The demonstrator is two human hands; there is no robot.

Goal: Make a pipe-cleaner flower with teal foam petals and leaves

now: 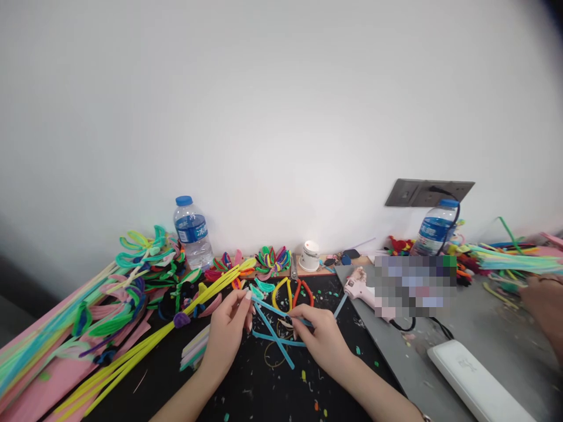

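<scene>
Between my two hands a light blue pipe cleaner (271, 307) is stretched. My left hand (229, 321) pinches its left end between thumb and fingertips. Further right, my right hand (317, 335) pinches the same strip. Below the hands, more blue pipe cleaners (281, 346) lie crossed over the black mat (246, 387), near a thin brown ring (273, 355). Just behind the hands are a yellow bent pipe cleaner (282, 294) and a red-orange one (303, 292).
Colourful pipe cleaners (132, 305) and long yellow ones (167, 328) fill the left side. A water bottle (192, 234) and white cup (309, 257) stand by the wall. At right are a pink glue gun (363, 291), white power strip (479, 381), second bottle (434, 227) and another person's hand (545, 305).
</scene>
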